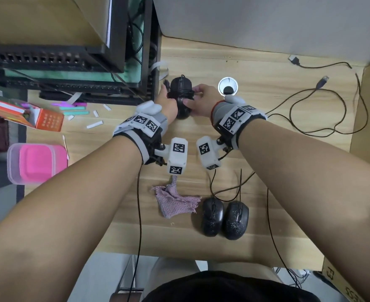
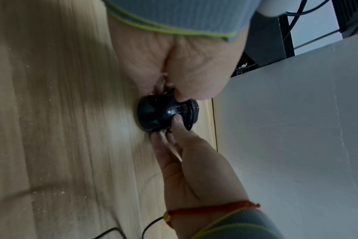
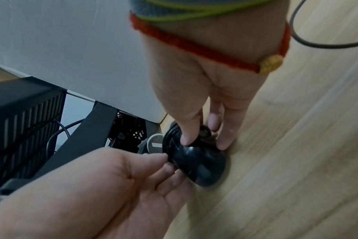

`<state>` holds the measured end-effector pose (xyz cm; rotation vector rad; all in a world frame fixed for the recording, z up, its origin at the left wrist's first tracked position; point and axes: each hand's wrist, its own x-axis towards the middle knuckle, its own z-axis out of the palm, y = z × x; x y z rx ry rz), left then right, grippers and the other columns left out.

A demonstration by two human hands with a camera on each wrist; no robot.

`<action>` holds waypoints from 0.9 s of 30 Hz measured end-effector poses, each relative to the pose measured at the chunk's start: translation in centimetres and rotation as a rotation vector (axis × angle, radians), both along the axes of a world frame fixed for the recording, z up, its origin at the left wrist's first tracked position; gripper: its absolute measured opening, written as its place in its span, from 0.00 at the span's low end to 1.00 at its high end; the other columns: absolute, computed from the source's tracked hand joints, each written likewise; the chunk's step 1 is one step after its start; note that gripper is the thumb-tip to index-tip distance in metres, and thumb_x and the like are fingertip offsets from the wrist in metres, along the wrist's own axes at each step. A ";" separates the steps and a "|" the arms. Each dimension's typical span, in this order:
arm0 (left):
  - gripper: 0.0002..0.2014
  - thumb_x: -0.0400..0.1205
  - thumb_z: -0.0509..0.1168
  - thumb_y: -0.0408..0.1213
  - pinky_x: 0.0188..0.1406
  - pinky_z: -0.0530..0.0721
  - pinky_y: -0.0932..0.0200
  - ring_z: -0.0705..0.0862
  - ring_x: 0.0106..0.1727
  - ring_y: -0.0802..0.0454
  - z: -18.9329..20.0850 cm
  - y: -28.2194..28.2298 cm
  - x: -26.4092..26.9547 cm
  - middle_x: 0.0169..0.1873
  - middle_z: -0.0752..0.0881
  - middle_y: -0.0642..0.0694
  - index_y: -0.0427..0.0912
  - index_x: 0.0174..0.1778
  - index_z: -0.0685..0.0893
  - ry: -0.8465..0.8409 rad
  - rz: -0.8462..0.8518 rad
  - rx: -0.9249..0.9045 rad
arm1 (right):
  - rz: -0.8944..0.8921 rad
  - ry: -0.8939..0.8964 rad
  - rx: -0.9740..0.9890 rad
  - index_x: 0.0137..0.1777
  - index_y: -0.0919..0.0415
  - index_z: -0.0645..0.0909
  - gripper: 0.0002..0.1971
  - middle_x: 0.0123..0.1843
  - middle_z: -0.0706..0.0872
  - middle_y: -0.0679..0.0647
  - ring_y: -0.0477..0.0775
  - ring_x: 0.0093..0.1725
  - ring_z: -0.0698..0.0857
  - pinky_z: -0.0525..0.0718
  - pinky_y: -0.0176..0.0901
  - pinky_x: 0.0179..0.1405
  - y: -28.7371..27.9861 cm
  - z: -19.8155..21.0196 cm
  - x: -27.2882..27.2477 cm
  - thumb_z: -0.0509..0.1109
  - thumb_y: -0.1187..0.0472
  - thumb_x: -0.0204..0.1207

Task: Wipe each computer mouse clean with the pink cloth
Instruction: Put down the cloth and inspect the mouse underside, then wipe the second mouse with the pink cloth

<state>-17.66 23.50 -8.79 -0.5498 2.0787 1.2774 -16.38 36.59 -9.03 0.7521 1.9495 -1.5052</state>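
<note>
We judge we are fetching a third mouse (image 1: 181,99), its cord wound round it: our left hand (image 1: 166,102) pinches one side, our right hand (image 1: 202,99) the other. Next comes the pink cloth (image 1: 175,199), lying nearer us, beside two dusty mice (image 1: 225,219).

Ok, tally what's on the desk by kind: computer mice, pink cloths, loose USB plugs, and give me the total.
Computer mice: 3 (cable-wrapped mouse, left front mouse, right front mouse)
Pink cloths: 1 (pink cloth)
Loose USB plugs: 2 (far USB plug, near USB plug)
Total: 6
</note>
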 end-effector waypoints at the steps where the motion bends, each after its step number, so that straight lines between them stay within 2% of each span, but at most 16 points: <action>1: 0.30 0.86 0.55 0.25 0.63 0.82 0.67 0.77 0.76 0.41 -0.1 -0.1 0.1 0.78 0.75 0.39 0.40 0.86 0.60 0.002 -0.028 -0.008 | 0.000 -0.001 -0.001 0.63 0.59 0.77 0.18 0.54 0.86 0.56 0.59 0.46 0.89 0.91 0.46 0.45 0.0 0.0 -0.1 0.75 0.62 0.76; 2: 0.30 0.85 0.55 0.24 0.70 0.80 0.57 0.77 0.76 0.40 -0.5 -0.4 0.2 0.77 0.76 0.38 0.39 0.85 0.62 0.008 -0.060 -0.028 | 0.003 -0.003 0.001 0.65 0.59 0.77 0.18 0.54 0.86 0.56 0.58 0.46 0.89 0.91 0.44 0.43 0.0 0.1 -0.2 0.75 0.62 0.76; 3: 0.31 0.84 0.55 0.24 0.74 0.78 0.52 0.77 0.76 0.40 -0.7 -0.6 0.4 0.77 0.77 0.38 0.40 0.85 0.63 -0.008 -0.067 -0.038 | 0.007 -0.006 0.003 0.66 0.60 0.77 0.19 0.54 0.86 0.56 0.57 0.46 0.89 0.91 0.42 0.42 0.0 0.2 -0.2 0.75 0.62 0.76; 7: 0.35 0.77 0.51 0.18 0.78 0.73 0.52 0.76 0.77 0.48 -1.3 -1.5 1.8 0.76 0.78 0.44 0.43 0.82 0.69 -0.001 -0.057 -0.024 | 0.019 -0.017 -0.019 0.69 0.61 0.76 0.20 0.57 0.87 0.57 0.60 0.53 0.89 0.90 0.50 0.52 -0.2 0.4 -0.4 0.73 0.64 0.78; 9: 0.33 0.79 0.49 0.14 0.71 0.73 0.63 0.76 0.72 0.55 -0.8 -1.9 2.8 0.74 0.78 0.46 0.38 0.81 0.70 0.023 -0.055 0.048 | 0.016 -0.021 -0.038 0.70 0.60 0.76 0.20 0.59 0.87 0.58 0.61 0.55 0.89 0.89 0.52 0.55 -0.5 0.5 -0.5 0.72 0.66 0.78; 10: 0.32 0.80 0.50 0.14 0.68 0.72 0.66 0.75 0.73 0.53 -0.8 -2.1 3.1 0.73 0.78 0.45 0.37 0.81 0.69 0.028 -0.055 0.064 | 0.019 -0.021 -0.044 0.70 0.60 0.76 0.20 0.60 0.87 0.58 0.61 0.56 0.89 0.89 0.53 0.55 -0.6 0.6 -0.5 0.71 0.67 0.78; 11: 0.31 0.82 0.50 0.14 0.69 0.71 0.66 0.74 0.77 0.50 -0.7 -2.5 3.3 0.77 0.75 0.42 0.36 0.82 0.67 0.021 -0.057 0.057 | 0.021 -0.017 -0.047 0.70 0.60 0.76 0.20 0.61 0.86 0.58 0.61 0.57 0.88 0.89 0.54 0.55 -0.8 0.6 -0.5 0.71 0.67 0.78; 13: 0.32 0.83 0.50 0.15 0.77 0.69 0.59 0.70 0.82 0.45 -0.5 -3.0 3.6 0.81 0.71 0.39 0.37 0.84 0.63 0.000 -0.066 0.025 | 0.012 -0.012 -0.039 0.71 0.59 0.75 0.22 0.65 0.83 0.56 0.61 0.57 0.88 0.89 0.54 0.54 -1.0 0.7 -0.4 0.71 0.68 0.78; 14: 0.31 0.83 0.51 0.16 0.80 0.68 0.56 0.71 0.81 0.45 -0.6 -3.3 3.7 0.81 0.71 0.39 0.37 0.85 0.63 -0.008 -0.069 -0.016 | -0.010 -0.023 -0.032 0.72 0.58 0.74 0.23 0.65 0.82 0.56 0.61 0.56 0.87 0.90 0.54 0.53 -1.2 0.7 -0.4 0.71 0.68 0.78; 16: 0.30 0.84 0.54 0.18 0.79 0.72 0.51 0.76 0.77 0.44 -0.9 -3.9 3.9 0.76 0.77 0.39 0.38 0.83 0.67 -0.021 -0.047 -0.088 | -0.043 -0.059 -0.011 0.74 0.57 0.71 0.26 0.64 0.81 0.58 0.62 0.54 0.88 0.89 0.55 0.54 -1.1 0.7 -0.2 0.71 0.70 0.77; 19: 0.27 0.82 0.55 0.17 0.73 0.79 0.42 0.83 0.68 0.36 -0.5 -4.9 4.2 0.65 0.84 0.36 0.37 0.77 0.75 -0.054 0.036 -0.048 | -0.057 -0.094 0.008 0.72 0.56 0.72 0.26 0.58 0.83 0.61 0.63 0.53 0.88 0.88 0.56 0.57 -0.7 0.7 0.6 0.68 0.72 0.75; 21: 0.24 0.82 0.56 0.17 0.70 0.82 0.41 0.85 0.58 0.39 0.3 -5.8 4.5 0.61 0.85 0.33 0.36 0.74 0.77 -0.062 0.034 -0.034 | -0.047 -0.074 0.050 0.70 0.57 0.73 0.24 0.56 0.81 0.58 0.62 0.56 0.87 0.88 0.56 0.58 -0.5 1.3 1.3 0.65 0.71 0.75; 22: 0.23 0.83 0.57 0.18 0.64 0.85 0.45 0.85 0.52 0.41 0.7 -6.1 4.5 0.59 0.86 0.33 0.35 0.73 0.77 -0.066 0.023 -0.032 | -0.058 -0.073 0.064 0.67 0.56 0.75 0.22 0.55 0.80 0.58 0.62 0.57 0.86 0.88 0.56 0.58 -0.3 1.7 1.6 0.65 0.72 0.75; 23: 0.22 0.83 0.57 0.18 0.53 0.88 0.51 0.84 0.46 0.42 1.1 -6.4 4.6 0.53 0.87 0.34 0.34 0.73 0.77 -0.074 0.016 -0.027 | -0.089 -0.080 0.052 0.64 0.55 0.76 0.19 0.54 0.80 0.59 0.63 0.57 0.86 0.88 0.57 0.59 -0.2 2.1 1.9 0.64 0.73 0.75; 25: 0.20 0.83 0.58 0.18 0.33 0.85 0.61 0.82 0.36 0.46 2.4 -7.3 5.4 0.41 0.85 0.40 0.30 0.72 0.76 -0.099 -0.030 -0.014 | -0.132 -0.095 0.029 0.58 0.56 0.78 0.16 0.53 0.81 0.62 0.61 0.50 0.86 0.89 0.56 0.56 -0.5 3.8 3.4 0.63 0.74 0.76; 27: 0.21 0.83 0.58 0.16 0.28 0.83 0.64 0.82 0.35 0.47 2.9 -8.3 6.1 0.40 0.84 0.41 0.27 0.72 0.75 -0.128 -0.042 0.008 | -0.088 -0.091 0.044 0.50 0.56 0.80 0.12 0.51 0.83 0.63 0.60 0.42 0.86 0.91 0.54 0.51 -1.0 4.9 5.0 0.63 0.73 0.76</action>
